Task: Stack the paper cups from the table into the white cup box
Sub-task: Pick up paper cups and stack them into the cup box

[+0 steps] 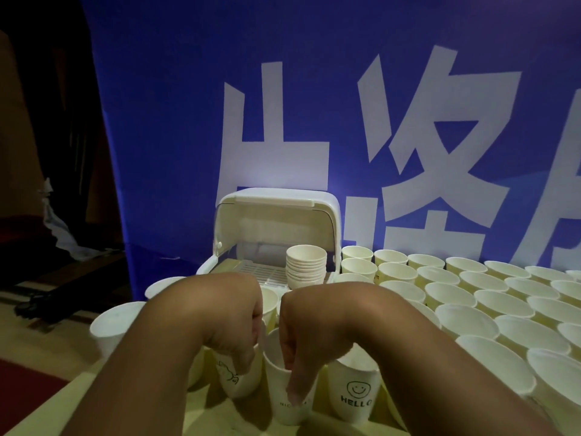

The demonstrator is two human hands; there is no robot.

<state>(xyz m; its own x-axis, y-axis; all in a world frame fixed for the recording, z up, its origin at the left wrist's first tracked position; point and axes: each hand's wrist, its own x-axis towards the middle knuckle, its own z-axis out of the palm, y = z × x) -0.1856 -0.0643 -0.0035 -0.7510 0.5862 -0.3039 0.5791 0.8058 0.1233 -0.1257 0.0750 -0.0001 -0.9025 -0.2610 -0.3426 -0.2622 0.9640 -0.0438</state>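
The white cup box stands at the back of the table with its lid swung up. Inside it, at the right, is a stack of several paper cups. Close to me, my left hand grips the rim of a printed paper cup. My right hand grips a second cup just right of it, thumb down its outer wall. A cup marked HELLO stands beside my right hand.
Many upright paper cups cover the table's right side in rows up to a blue banner. More cups stand at the left near the table edge. Beyond that lies dark floor with a red mat.
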